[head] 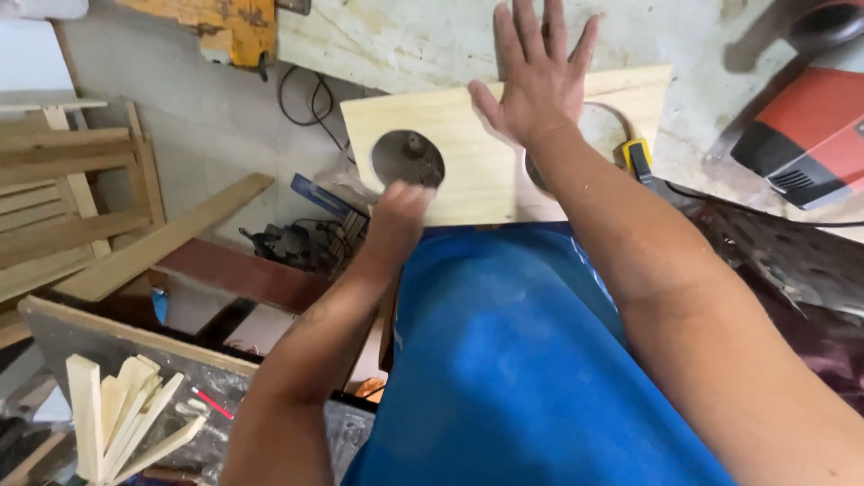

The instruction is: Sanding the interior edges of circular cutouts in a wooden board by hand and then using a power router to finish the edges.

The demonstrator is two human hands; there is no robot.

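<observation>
A pale wooden board with a round hole cut in its left part lies on a worn white workbench. A second round cut-out shows at the board's right, partly hidden by my forearm. My right hand presses flat on the board with fingers spread. My left hand sits at the board's near edge just below the round hole, fingers curled; it is blurred, and I cannot tell if it holds anything. My blue shirt fills the lower middle.
A red and black power tool rests on the bench at right. A yellow-handled tool lies beside my right forearm. Wooden planks and frames stand at left. Cut wood strips stick up at bottom left. Cables lie on the floor.
</observation>
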